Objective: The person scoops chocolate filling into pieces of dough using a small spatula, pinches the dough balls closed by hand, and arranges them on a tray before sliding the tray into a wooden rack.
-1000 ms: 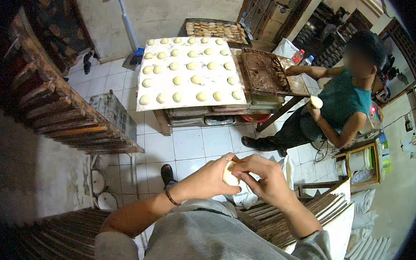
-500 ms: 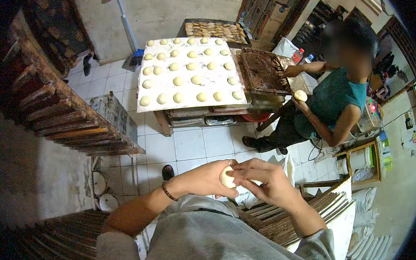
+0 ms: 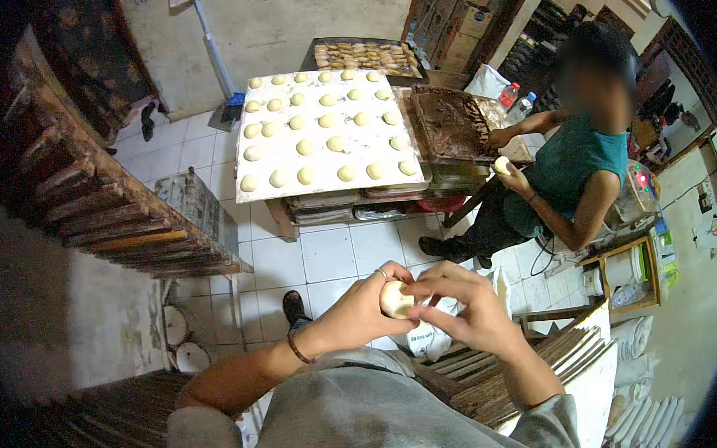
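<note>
A pale round dough ball [image 3: 394, 301] rests in my left hand [image 3: 361, 311], the fingers and thumb curled around it. My right hand [image 3: 468, 307] is bent at the ball's right side, with thumb and fingertips pinching at its edge. Part of the dough is hidden by my fingers. Ahead stands a floured white board [image 3: 290, 159] set with rows of dough balls [image 3: 335, 144], spaced apart.
To the right, a co-worker [image 3: 582, 163] holds a dough ball [image 3: 502, 166] and reaches into a tray of dark brown filling [image 3: 449, 122]. Behind is a tray of golden pieces [image 3: 366, 59]. Wooden racks [image 3: 113, 188] stand left; stacked boards [image 3: 528, 369] lie at my right.
My right thumb and fingers have spread a little apart at the dough's edge. The view has shifted slightly, and more of my foot shows. The co-worker's dough ball has moved slightly left.
</note>
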Demonstrator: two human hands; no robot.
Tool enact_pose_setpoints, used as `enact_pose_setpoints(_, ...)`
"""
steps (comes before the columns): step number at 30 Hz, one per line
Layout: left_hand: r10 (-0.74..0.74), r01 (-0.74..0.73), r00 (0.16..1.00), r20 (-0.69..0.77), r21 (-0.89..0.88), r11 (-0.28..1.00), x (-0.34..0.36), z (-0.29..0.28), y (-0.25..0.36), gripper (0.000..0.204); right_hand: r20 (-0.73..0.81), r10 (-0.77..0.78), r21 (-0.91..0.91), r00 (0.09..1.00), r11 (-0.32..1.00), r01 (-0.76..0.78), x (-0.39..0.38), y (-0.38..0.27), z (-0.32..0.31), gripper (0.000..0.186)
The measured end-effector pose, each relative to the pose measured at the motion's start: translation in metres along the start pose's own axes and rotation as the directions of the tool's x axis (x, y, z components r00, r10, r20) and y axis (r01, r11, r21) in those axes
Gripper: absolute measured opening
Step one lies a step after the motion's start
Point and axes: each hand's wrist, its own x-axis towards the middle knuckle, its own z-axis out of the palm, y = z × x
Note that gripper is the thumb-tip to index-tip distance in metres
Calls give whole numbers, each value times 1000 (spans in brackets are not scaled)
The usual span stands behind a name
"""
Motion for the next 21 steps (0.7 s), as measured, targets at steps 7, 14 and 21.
enact_pose_setpoints(7, -73, 73, 997, 19, 33, 997, 2, 0, -2, 62, 5, 23, -22, 1000, 999, -23, -3, 18, 9, 20)
enact_pose_setpoints(14, 7, -11, 989, 147, 27, 1000, 7, -7, -13, 59, 60, -171, -159, 983, 971, 179, -1, 10, 3, 27)
enact_pose_setpoints(21, -65, 30, 946, 318, 112, 993, 17, -13, -3, 52, 167, -180, -242, 969, 946, 217, -3, 16, -2, 33)
